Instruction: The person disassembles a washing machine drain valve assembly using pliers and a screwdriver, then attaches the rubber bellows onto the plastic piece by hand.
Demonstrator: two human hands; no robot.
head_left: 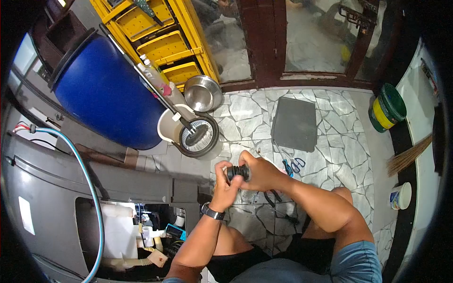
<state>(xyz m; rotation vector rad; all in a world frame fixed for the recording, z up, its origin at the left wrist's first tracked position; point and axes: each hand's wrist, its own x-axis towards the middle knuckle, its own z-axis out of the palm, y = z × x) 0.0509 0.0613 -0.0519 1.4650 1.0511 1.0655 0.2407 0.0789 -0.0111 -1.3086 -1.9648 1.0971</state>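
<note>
A small black ribbed part (237, 172), like a rubber bellows, is held between both hands above the tiled floor. My left hand (223, 187), with a black watch on the wrist, has its fingers and thumb closed round the left end. My right hand (261, 173) grips the other end, its fingers partly hiding it. On the floor beyond my right wrist lie a blue-handled screwdriver (287, 168) and scissors (297, 165). Black-handled pliers (271, 200) lie below that forearm. At left stands a grey machine housing (141, 181) whose opening shows white hoses (125, 263) and wires.
A grey flat panel (295, 123) lies on the floor ahead. Left of it stand a mop bucket (170, 125) with a mop, a steel bowl (203, 94), a blue drum (106, 89) and a yellow ladder (163, 47). A green bucket (387, 108), broom (410, 155) and white tub (400, 196) line the right.
</note>
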